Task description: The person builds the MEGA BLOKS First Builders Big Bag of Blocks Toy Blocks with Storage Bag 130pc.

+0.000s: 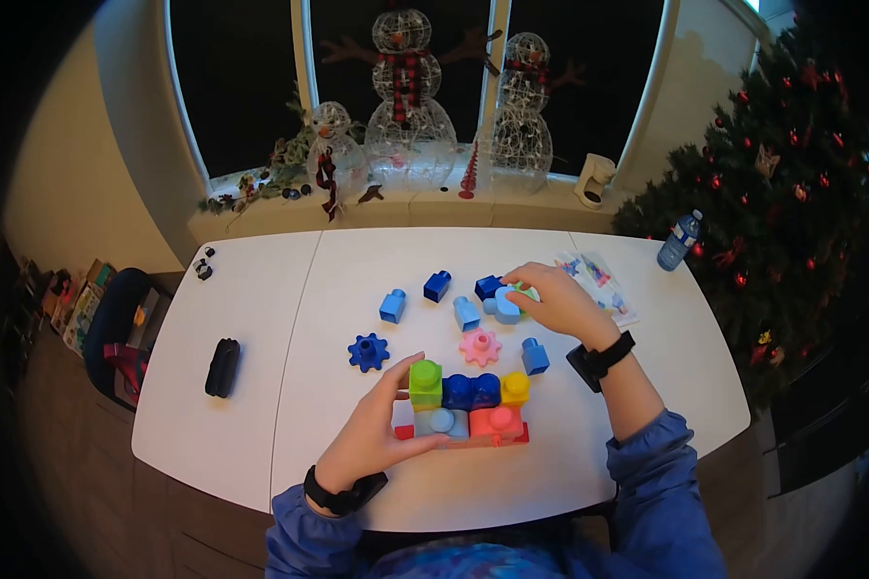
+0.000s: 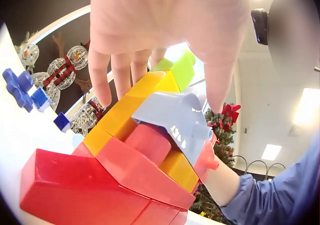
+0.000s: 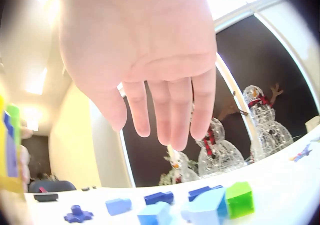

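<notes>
My left hand (image 1: pixel 372 429) holds the left side of a stack of toy building blocks (image 1: pixel 492 423), thumb along the near side and fingers behind. This stack has a lime green block (image 1: pixel 426 384), dark blue, yellow, light blue and coral pieces, over a red base (image 2: pixel 95 190). Out to the right, my right hand (image 1: pixel 565 304) hovers with extended fingers over a light blue block (image 1: pixel 503 307). In the right wrist view its fingertips hang above that block and a green block (image 3: pixel 240 200), holding nothing. A dark blue block (image 1: pixel 488 288) lies beside them.
Several loose blue blocks (image 1: pixel 392 306), a dark blue gear piece (image 1: pixel 368 352) and a pink gear piece (image 1: pixel 480 346) lie beyond the stack. A black case (image 1: pixel 222 368) is on the left, a printed sheet (image 1: pixel 599 282) and a water bottle (image 1: pixel 680 240) at the back right.
</notes>
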Available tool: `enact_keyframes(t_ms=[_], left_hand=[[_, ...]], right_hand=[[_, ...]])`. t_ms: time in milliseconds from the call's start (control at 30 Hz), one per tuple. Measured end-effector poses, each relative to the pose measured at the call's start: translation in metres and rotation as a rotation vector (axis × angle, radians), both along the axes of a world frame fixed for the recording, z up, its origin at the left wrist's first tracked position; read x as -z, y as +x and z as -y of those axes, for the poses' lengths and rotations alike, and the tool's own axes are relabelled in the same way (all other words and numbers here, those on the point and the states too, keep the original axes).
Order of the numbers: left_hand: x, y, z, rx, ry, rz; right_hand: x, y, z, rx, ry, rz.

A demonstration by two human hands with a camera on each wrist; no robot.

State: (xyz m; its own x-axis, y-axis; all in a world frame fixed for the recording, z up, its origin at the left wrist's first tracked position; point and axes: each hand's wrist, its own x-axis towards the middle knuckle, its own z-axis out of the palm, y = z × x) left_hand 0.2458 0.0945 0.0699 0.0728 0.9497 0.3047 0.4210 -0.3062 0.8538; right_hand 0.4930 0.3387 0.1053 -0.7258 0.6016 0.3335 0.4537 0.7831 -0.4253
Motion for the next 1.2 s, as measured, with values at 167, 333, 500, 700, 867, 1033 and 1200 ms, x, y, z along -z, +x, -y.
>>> enact_keyframes(t_ms=[167, 333, 500, 700, 867, 1033, 1200], left_hand=[[0.003, -0.002, 0.0, -0.002, -0.033, -0.018], [0.008, -0.002, 0.0, -0.019, 0.015, -0.038], [0.009, 0.0, 0.001, -0.037, 0.019, -0.021], [0.013, -0.002, 0.0, -0.009, 0.006, -0.022], [0.012, -0.001, -0.001, -0.004, 0.004, 0.0], [0.015, 0.0, -0.003, -0.01, 0.007, 0.025], [0.016, 0.0, -0.002, -0.011, 0.015, 0.033]], right_hand=[[0.04, -0.035, -0.067, 0.026, 0.143, 0.314], [0.058, -0.057, -0.081, 0.055, 0.108, 0.466], [0.055, -0.063, -0.079, 0.068, 0.08, 0.564], [0.02, -0.052, -0.044, 0.006, -0.068, 0.121], [-0.045, -0.03, 0.035, -0.169, -0.186, -0.012], [-0.067, -0.018, 0.089, -0.309, -0.319, 0.006], [-0.051, -0.024, 0.109, -0.372, -0.178, -0.048]])
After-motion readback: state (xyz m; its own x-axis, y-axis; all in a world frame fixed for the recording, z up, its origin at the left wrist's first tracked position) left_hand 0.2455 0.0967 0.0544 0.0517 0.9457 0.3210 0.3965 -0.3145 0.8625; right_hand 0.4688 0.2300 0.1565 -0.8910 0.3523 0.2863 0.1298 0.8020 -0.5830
